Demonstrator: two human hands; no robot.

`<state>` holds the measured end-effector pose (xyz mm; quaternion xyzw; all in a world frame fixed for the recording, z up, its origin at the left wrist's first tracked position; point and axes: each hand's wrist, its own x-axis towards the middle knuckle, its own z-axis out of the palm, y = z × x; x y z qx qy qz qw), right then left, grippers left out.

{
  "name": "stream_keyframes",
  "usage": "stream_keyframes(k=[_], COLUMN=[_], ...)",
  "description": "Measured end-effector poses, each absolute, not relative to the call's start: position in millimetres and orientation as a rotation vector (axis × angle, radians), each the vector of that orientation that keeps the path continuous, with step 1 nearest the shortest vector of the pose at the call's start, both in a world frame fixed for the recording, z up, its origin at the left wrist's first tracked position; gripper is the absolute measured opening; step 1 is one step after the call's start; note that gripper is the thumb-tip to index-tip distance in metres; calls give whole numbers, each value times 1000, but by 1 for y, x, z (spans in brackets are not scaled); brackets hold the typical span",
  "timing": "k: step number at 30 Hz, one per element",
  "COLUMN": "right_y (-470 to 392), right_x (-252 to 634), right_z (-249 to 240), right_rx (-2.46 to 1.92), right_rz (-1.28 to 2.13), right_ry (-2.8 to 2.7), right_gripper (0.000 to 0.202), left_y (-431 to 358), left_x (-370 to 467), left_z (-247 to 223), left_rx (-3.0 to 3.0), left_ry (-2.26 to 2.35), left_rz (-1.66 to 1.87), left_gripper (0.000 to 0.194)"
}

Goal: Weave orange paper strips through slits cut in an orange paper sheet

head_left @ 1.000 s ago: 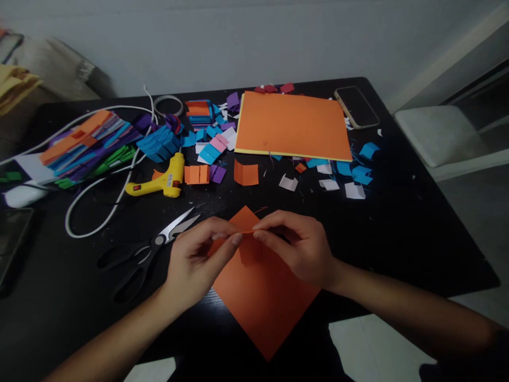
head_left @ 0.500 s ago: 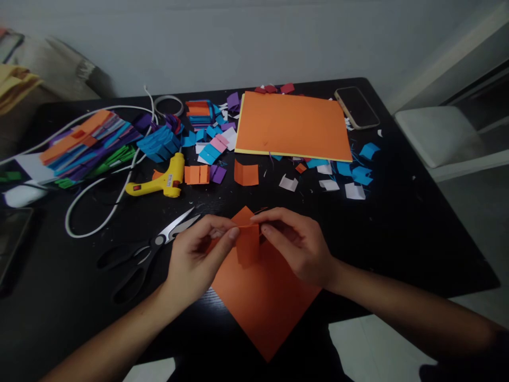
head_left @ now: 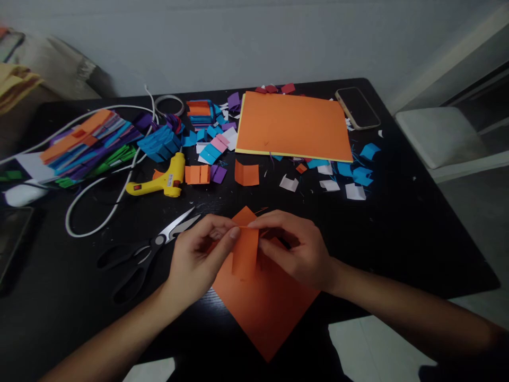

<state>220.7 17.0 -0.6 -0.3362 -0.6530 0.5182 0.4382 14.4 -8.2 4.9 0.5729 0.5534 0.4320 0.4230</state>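
Over the black table (head_left: 401, 233), I see the left hand (head_left: 193, 254) pinching an orange strip (head_left: 245, 252), which hangs between the fingertips (head_left: 234, 233) above an orange sheet (head_left: 266, 318); whether the right hand (head_left: 306, 252) grips, I can't tell. Looks like folding; next probably wants even fingertip pressure.

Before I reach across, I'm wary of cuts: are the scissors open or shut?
Slightly open: the scissors show a gap between their blade tips, handles apart.

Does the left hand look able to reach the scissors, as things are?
Probably yes: the scissors lie beside the left hand, handles uncovered, though that hand would first need to release the small orange piece.
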Motion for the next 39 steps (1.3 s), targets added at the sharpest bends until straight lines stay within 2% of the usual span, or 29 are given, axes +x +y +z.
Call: stream_keyframes(k=[8,14,23,30,39], right_y=[18,18,16,16,16], right_x=[219,216,217,218,216], right_z=[-2,1,-3,-3,-5], right_rx=[-986,-1066,-1060,-1022,-979], right_rz=[1438,1540,1497,1432,1557], right_ry=[-1464,-1416,-1471,-1560,-1500], right_gripper=[13,5,20,16,20], left_y=[-7,-8,-7,-4,-11], left_x=[11,12,16,18,12], left_z=[8,6,6,9,-2], left_rx=[1563,1589,1550,1440,1514], left_ry=[1337,1165,1301,1229,1206], left_rz=[1019,1048,1071,1038,984], left_gripper=[22,16,6,5,9])
